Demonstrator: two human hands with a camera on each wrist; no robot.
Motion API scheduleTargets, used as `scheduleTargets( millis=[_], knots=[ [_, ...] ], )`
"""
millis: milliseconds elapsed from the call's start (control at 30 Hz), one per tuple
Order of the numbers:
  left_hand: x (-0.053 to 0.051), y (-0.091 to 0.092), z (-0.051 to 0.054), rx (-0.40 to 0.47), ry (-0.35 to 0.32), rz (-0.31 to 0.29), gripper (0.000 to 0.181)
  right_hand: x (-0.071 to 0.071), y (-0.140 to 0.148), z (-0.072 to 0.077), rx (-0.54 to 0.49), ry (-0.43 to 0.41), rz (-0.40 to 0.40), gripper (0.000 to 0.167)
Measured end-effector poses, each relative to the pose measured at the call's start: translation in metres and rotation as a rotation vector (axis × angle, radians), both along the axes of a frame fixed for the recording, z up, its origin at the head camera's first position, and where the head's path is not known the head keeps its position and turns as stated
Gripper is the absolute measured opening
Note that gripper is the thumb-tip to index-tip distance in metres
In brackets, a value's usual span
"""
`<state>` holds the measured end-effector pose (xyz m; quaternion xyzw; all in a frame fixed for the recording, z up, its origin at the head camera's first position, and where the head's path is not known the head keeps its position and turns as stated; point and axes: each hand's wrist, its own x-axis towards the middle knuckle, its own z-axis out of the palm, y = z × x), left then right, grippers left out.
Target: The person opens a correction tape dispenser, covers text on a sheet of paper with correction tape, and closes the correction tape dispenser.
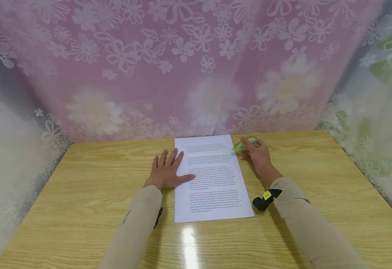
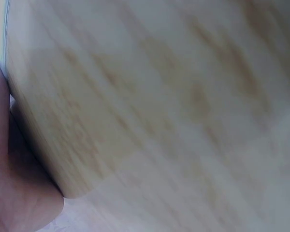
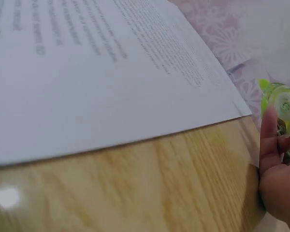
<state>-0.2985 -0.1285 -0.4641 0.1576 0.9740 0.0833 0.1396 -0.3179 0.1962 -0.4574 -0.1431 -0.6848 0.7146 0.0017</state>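
Note:
A printed white sheet (image 1: 212, 201) lies on the wooden table, its text lines running across. My left hand (image 1: 166, 173) rests with spread fingers on the sheet's left edge, the thumb reaching over the text; part of that hand (image 2: 19, 193) shows at the left of the left wrist view. In my right hand (image 1: 259, 156) is a clear-green correction tape dispenser (image 1: 245, 145), held between fingers and thumb beside the sheet's upper right edge. The right wrist view shows the dispenser (image 3: 286, 107) in that hand (image 3: 278, 179), at the right border, with the sheet (image 3: 77, 116) to its left.
The wooden table (image 1: 92, 194) reaches back to a pink flowered curtain (image 1: 182, 93). Pale floral cloth (image 1: 384, 123) hangs at the sides. A black device with a yellow label (image 1: 266, 196) is strapped to the right wrist.

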Motion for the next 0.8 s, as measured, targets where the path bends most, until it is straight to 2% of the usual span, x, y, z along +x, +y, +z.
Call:
scheduleTargets(
  millis=[167, 300, 467, 600, 800],
  knots=[
    [-0.002, 0.0, -0.004, 0.024, 0.002, 0.0, 0.106, 0.003, -0.009, 0.001, 0.095, 0.016, -0.028, 0.06],
    [-0.002, 0.0, -0.002, 0.015, 0.003, 0.01, 0.106, 0.003, -0.023, 0.005, 0.083, 0.031, -0.031, 0.05],
    [-0.001, 0.001, 0.001, -0.004, -0.008, 0.011, 0.103, 0.001, -0.04, 0.009, 0.029, 0.045, -0.043, 0.054],
    [0.004, 0.002, 0.008, -0.011, -0.003, 0.005, 0.1, -0.001, -0.049, 0.01, 0.006, 0.064, -0.037, 0.057],
    [0.008, 0.003, 0.013, -0.036, 0.014, 0.001, 0.099, -0.002, -0.061, 0.009, 0.07, 0.084, -0.024, 0.057]
  ],
)
